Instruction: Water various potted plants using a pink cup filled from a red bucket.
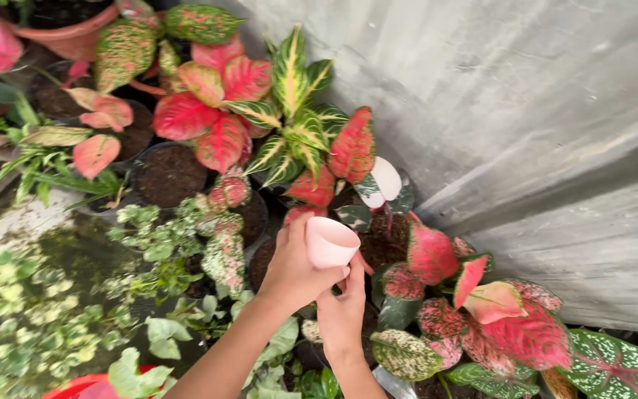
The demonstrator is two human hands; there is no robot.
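The left hand (293, 270) is wrapped around a pale pink plastic cup (330, 242), tilted above red-leaved potted plants (223, 111); the right hand (341, 314), fingers curled, touches beneath the cup, near the grey wall (518, 96).

We see no packages, labels, signs or screens anywhere here.
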